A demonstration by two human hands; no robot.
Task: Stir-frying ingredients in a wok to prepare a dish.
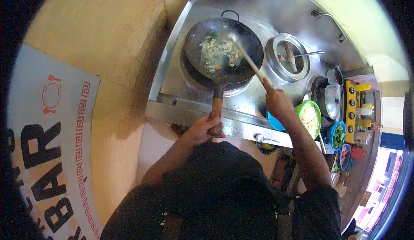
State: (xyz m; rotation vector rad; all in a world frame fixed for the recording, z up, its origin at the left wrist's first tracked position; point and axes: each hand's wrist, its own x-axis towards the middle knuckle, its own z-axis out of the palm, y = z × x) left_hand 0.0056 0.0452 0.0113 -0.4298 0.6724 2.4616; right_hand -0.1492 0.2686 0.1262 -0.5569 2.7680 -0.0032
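Observation:
My left hand [205,128] grips the wooden handle [217,109] of a dark wok [194,42]. The wok sits over a burner on a stainless steel stove, its loop handle at the far rim. Chopped food [220,52] with pale, green and orange bits lies in the bowl under light steam. In my right hand [279,104] is a long-handled ladle or wok spatula [250,60]; its head, inside the wok among the food, is blurred, so its exact kind cannot be told.
Right of the wok stands a round metal pot [279,71] holding a wooden-handled tool. Nearby are a green basket of pale shredded food [309,118], a blue-rimmed basket of leafy greens [339,136], a lidded pot [330,102] and squeeze bottles [364,87]. A spoon [260,138] lies at the front edge.

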